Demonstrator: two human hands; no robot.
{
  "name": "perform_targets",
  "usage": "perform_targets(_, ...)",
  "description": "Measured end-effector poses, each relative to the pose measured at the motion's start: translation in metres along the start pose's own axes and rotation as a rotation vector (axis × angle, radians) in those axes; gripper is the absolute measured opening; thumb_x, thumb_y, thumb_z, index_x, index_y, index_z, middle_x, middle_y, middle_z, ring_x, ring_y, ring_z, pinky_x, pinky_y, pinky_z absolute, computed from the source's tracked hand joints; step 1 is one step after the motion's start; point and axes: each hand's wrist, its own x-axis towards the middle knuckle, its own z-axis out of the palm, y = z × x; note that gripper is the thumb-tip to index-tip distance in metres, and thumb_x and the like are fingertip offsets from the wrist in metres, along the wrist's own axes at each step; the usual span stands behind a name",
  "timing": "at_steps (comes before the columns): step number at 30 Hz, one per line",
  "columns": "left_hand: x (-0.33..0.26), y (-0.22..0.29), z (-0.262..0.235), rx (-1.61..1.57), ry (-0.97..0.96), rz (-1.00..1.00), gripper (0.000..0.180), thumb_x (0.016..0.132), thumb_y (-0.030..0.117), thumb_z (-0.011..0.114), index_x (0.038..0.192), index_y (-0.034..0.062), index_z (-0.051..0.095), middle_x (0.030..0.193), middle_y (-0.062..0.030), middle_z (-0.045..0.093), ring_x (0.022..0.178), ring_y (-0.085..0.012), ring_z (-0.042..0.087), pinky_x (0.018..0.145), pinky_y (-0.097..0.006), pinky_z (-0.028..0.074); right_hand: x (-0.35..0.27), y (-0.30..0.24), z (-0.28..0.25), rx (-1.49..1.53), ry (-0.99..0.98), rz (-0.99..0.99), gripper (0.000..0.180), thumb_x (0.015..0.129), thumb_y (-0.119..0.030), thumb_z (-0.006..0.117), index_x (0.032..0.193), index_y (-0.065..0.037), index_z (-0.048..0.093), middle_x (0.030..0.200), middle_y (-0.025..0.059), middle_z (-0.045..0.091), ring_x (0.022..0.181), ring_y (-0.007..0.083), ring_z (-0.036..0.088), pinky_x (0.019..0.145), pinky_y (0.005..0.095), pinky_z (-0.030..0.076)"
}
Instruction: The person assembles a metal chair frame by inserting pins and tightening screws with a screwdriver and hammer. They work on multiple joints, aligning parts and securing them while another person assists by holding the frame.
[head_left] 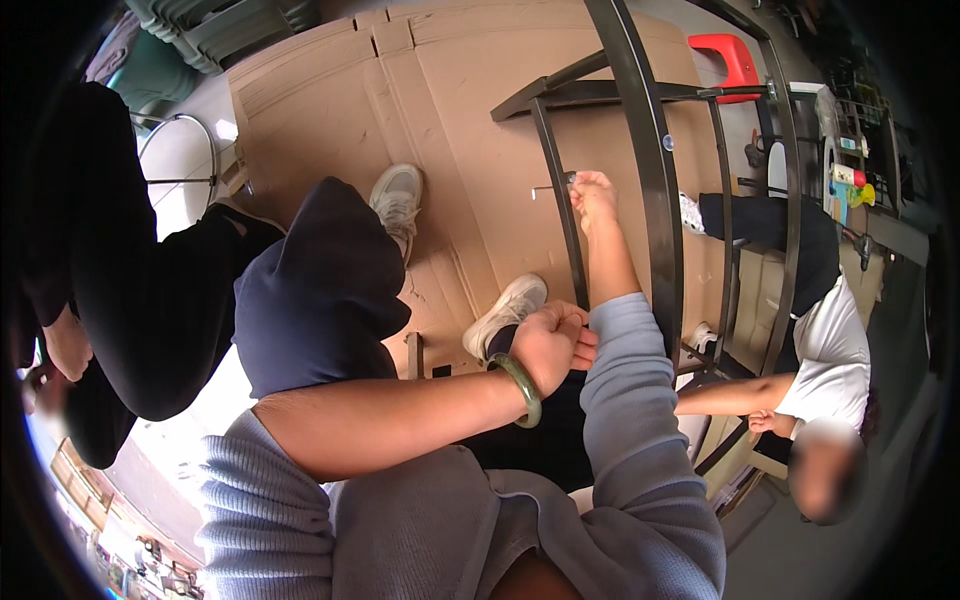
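Note:
My right hand (594,198) reaches forward, its fingers closed at the slim upright bar of a dark metal frame (648,130). A thin, bent metal hex key (543,189) sticks out to the left of these fingers, across the bar. My left hand (553,345), with a green bangle (522,390) at the wrist, is closer to me, beside my right sleeve and the lower end of that bar. Its fingers are curled together, and what they may hold is hidden.
Flattened cardboard (470,120) covers the floor under the frame. A co-worker in a white shirt (835,360) is on the right, beyond the frame. Another person's dark-clothed legs (150,300) are at the left. A red plastic object (735,65) lies at the far right.

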Motion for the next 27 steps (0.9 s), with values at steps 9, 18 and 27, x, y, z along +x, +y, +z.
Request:
perform_targets(9, -0.002, 0.001, 0.004, -0.019, 0.011, -0.012, 0.019, 0.098, 0.011, 0.039, 0.102, -0.0015, 0.054, 0.083, -0.0102, 0.061, 0.067, -0.0158, 0.061, 0.063, -0.029, 0.054, 0.005, 0.001, 0.002, -0.022, 0.072, -0.093, 0.008, 0.089, -0.001, 0.057, 0.095, -0.006, 0.056, 0.073, 0.0010, 0.055, 0.055, 0.0077, 0.050, 0.048, 0.0199, 0.043)
perform_targets(18, -0.004, 0.001, 0.004, -0.021, -0.006, -0.052, 0.019, 0.097, 0.010, 0.040, 0.103, -0.0014, 0.054, 0.085, -0.0104, 0.062, 0.070, -0.0159, 0.061, 0.065, -0.028, 0.055, 0.017, 0.016, 0.003, -0.461, 0.165, -0.540, 0.006, 0.087, -0.001, 0.059, 0.093, -0.002, 0.058, 0.078, 0.0018, 0.059, 0.066, 0.0075, 0.053, 0.063, 0.0215, 0.045)
perform_targets(27, -0.011, -0.001, 0.005, -0.011, -0.030, -0.087, 0.017, 0.097, 0.010, 0.041, 0.103, -0.0006, 0.053, 0.086, -0.0098, 0.062, 0.072, -0.0158, 0.062, 0.067, -0.028, 0.055, 0.010, 0.006, 0.009, -0.746, 0.225, -0.580, 0.007, 0.084, 0.000, 0.059, 0.089, -0.002, 0.057, 0.083, 0.0100, 0.061, 0.078, 0.0223, 0.059, 0.074, 0.0337, 0.048)
